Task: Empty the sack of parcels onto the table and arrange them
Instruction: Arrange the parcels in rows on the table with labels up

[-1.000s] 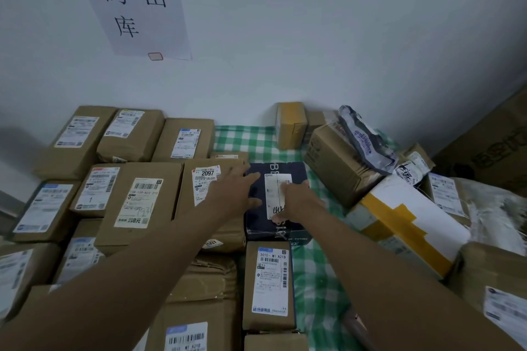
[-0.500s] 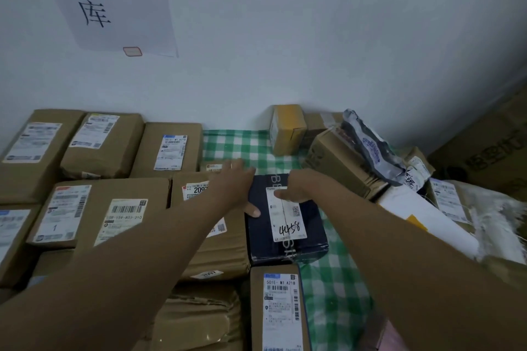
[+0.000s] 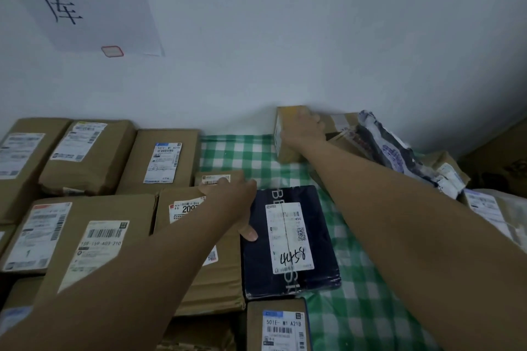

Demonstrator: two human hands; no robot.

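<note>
Reaching with the right hand (image 3: 302,129), its grip closing around the small upright yellow-brown cardboard box (image 3: 286,134) against the white wall, at the far edge of the green-checked tabletop (image 3: 242,154). Resting the left hand (image 3: 233,196), grip released, fingers flat, against the dark navy flat parcel (image 3: 288,239) beside the brown cardboard rows. Best lifting the box clear before turning it label-up, squaring it into the open gap.

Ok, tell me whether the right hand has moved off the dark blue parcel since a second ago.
Yes. The right hand has left the dark blue parcel and reached away toward the wall, now gripping the small yellow-taped box.
</note>
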